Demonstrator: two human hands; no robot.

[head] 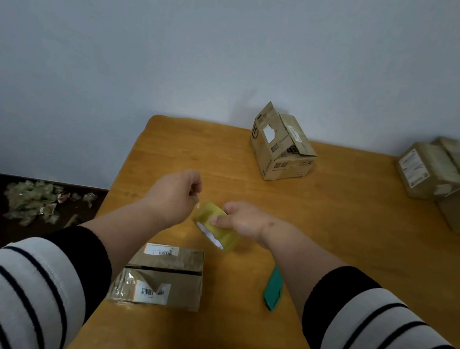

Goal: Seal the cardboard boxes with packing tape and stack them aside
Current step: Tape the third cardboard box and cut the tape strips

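My right hand (pixel 240 219) grips a yellowish roll of packing tape (pixel 215 230) above the wooden table (pixel 341 253). My left hand (pixel 175 194) pinches the loose end of the tape at the roll's upper left edge. A small cardboard box (pixel 164 277) with barcode labels lies below my left forearm, its flaps folded together with a seam showing. A second box (pixel 282 145) stands at the back of the table with one flap sticking up.
A teal utility knife (pixel 273 291) lies on the table under my right forearm. Two taped boxes (pixel 443 176) sit stacked at the far right. Crumpled tape scraps (pixel 36 202) litter the dark floor to the left. A pale wall rises behind.
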